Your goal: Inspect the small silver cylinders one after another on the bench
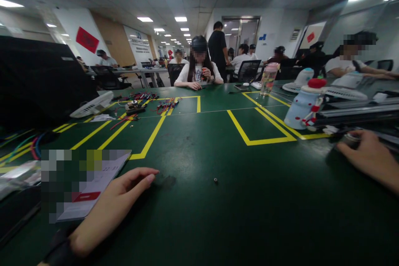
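Observation:
My left hand (123, 195) rests low over the green table (193, 212), holding nothing, its fingers stretched out and the thumb a little apart. Beside it lies a light booklet or tablet-like sheet (93, 183), partly blurred out. At the right edge my right hand (370, 153) is closed round a dark cylinder with a metallic top (350, 139); its exact kind cannot be made out. Between the two hands a tiny metal ring-shaped part (215, 180) sits on the table.
A blue bottle with a red top (301, 108) and a clear bottle with a pink lid (269, 79) stand right of centre. Bundles of wires (168, 105) lie at the back left, near a black monitor (46, 83). A person (199, 68) sits opposite. Yellow tape marks the tabletop.

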Demonstrator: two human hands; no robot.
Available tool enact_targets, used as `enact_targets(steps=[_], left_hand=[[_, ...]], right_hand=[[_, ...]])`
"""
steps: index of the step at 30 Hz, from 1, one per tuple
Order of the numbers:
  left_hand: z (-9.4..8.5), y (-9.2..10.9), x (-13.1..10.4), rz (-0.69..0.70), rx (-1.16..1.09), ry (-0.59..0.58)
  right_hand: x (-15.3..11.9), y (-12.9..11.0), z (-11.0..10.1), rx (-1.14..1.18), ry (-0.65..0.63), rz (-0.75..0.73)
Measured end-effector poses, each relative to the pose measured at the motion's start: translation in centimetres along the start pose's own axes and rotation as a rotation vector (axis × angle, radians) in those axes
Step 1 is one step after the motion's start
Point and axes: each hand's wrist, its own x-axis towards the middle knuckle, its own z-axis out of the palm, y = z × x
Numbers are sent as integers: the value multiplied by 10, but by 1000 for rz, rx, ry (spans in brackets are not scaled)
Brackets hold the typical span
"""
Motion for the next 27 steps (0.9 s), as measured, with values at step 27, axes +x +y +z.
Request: enact_targets(steps=[27], left_hand=[[7, 7, -2, 69, 80, -14]], right_hand=[[-6, -88, -57, 4, 169, -184]])
